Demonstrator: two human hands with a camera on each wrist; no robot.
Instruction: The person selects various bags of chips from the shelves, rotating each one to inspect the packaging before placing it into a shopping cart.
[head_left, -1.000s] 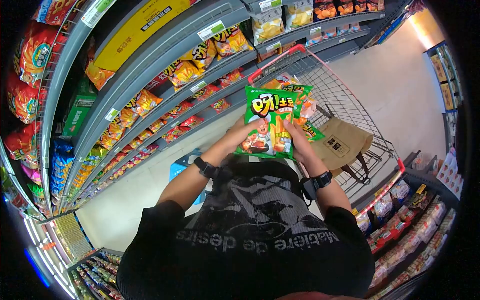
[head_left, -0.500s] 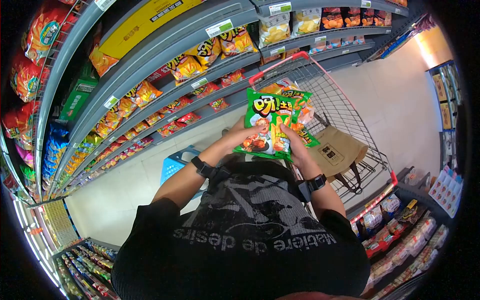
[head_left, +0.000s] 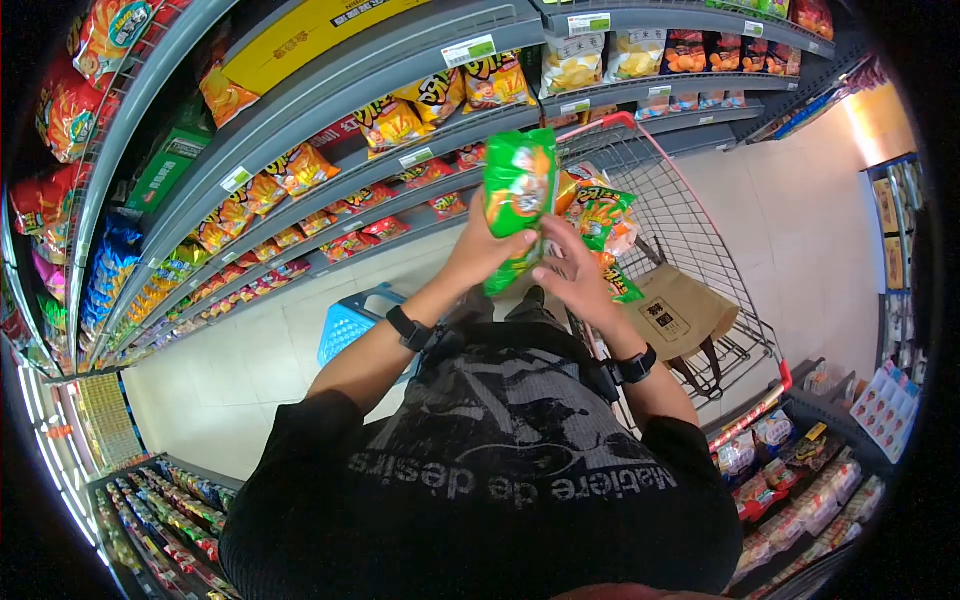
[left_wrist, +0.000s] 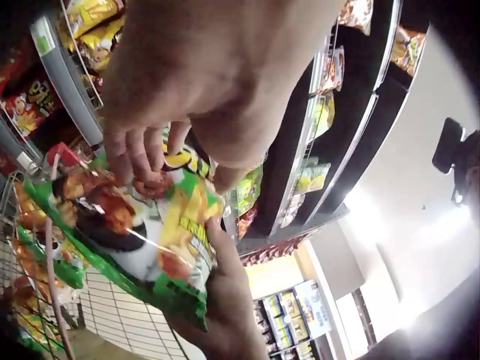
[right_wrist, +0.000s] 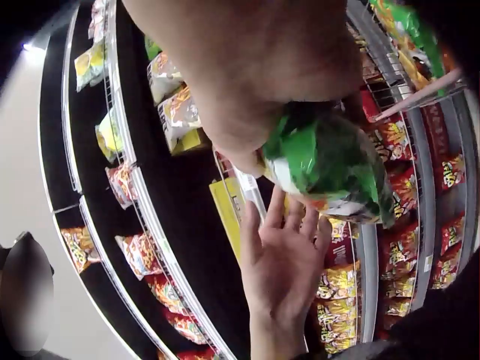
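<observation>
A green bag of potato snacks (head_left: 520,185) is tilted in the air in front of the chest, its side partly toward the head view. My left hand (head_left: 480,255) grips its left side, thumb laid across the bag. Bent fingers of my right hand (head_left: 580,280) are at its right edge, the thumb lower down. In the left wrist view, the right hand (left_wrist: 225,307) has its thumb on the printed front. Seen from the right wrist, the left palm (right_wrist: 281,262) lies below the bag, fingertips up against it.
A wire shopping cart (head_left: 665,165) stands ahead right, holding more snack bags (head_left: 605,220) and a brown tote bag (head_left: 675,310). Shelves of chips (head_left: 395,120) curve along the left and front. A blue plastic stool (head_left: 345,325) is on the floor by my left arm.
The bag has turned from front-facing to a narrow, tilted view and has risen slightly. The right hand has shifted to the edge of the bag, its thumb off the spot where it lay.
</observation>
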